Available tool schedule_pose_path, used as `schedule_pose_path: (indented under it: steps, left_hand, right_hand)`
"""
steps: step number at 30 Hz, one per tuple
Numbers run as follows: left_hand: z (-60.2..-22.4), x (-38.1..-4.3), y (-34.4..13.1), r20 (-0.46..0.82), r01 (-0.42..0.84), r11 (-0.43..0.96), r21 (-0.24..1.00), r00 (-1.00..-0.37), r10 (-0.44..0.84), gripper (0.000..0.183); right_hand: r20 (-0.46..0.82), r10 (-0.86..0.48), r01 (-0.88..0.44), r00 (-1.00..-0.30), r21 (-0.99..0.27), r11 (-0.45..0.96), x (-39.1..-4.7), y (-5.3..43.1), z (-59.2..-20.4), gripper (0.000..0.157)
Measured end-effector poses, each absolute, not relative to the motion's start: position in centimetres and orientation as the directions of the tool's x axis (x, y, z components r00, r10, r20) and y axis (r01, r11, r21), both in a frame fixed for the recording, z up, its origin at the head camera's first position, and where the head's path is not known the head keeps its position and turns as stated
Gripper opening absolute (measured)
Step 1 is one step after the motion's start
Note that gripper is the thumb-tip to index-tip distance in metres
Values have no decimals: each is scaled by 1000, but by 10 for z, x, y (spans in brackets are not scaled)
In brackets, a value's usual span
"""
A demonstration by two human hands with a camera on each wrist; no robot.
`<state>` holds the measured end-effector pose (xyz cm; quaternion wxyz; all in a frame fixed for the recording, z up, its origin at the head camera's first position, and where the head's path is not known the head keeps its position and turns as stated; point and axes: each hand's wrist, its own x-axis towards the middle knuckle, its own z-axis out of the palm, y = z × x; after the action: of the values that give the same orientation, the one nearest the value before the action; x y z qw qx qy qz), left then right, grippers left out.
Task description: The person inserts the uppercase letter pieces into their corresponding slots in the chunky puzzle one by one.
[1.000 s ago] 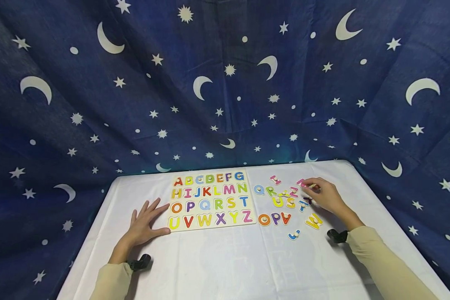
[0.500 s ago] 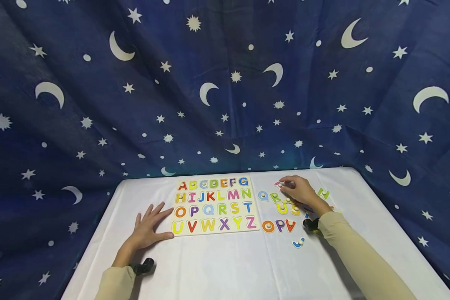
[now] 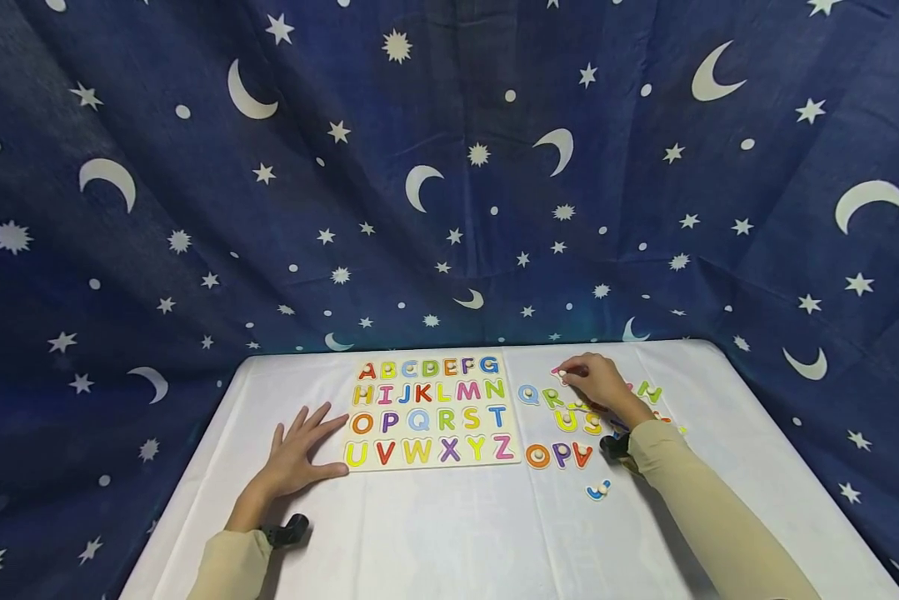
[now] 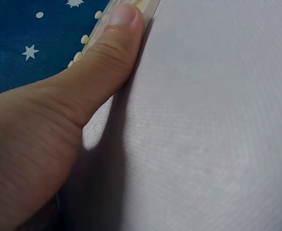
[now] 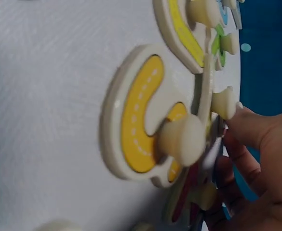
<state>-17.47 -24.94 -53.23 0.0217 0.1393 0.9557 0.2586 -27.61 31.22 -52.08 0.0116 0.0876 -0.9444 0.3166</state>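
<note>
A pale letter-puzzle board (image 3: 401,435) lies on the white table, its top row and the H carrying knobbed pieces. My left hand (image 3: 295,454) lies spread at the board's left side. In the left wrist view the left thumb (image 4: 116,43) touches the board's edge. Right of the board, my right hand (image 3: 597,383) pinches a small pink letter I piece (image 3: 556,372) at its knob. Below that hand are a yellow U (image 3: 565,421) and a yellow-orange S (image 5: 136,120). Its palm and sleeve cover several other pieces.
Loose knobbed letters surround the right hand: a light-blue Q (image 3: 525,399), a green R (image 3: 548,402), an orange O (image 3: 531,463), a purple P (image 3: 559,462), a red V (image 3: 584,463), a blue J (image 3: 593,493) and a green N (image 3: 651,397). A starry blue cloth (image 3: 449,167) hangs behind.
My right hand has moved left from the far-right pieces to the pink I, uncovering the green N. My left hand stays at the board. The view has shifted slightly.
</note>
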Motion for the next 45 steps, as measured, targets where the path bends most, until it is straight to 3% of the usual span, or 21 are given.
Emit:
schedule_pose_path:
  steps: [12,20,34,45]
  left_hand:
    - [-529,-174,-250,32,254,826,503,-961,276,91]
    - [-532,-171,-253,25,246,824,510,-962,271,92]
    - [-532,-174,-250,32,255,815,520,-959,280,92]
    - [-529,-175,-254,29,248,828,502,-962,271,91]
  right_hand:
    - [121,-210,-241,-970,-594,768,-281,290,-495,14]
    - [104,-302,-297,-948,-632,716,-285,207,-477,12]
    - [198,-444,-454,-874,-661,598,-291,56,-501,7]
    - [150,-367,-378,-918,-606,699,-290,5,-516,6]
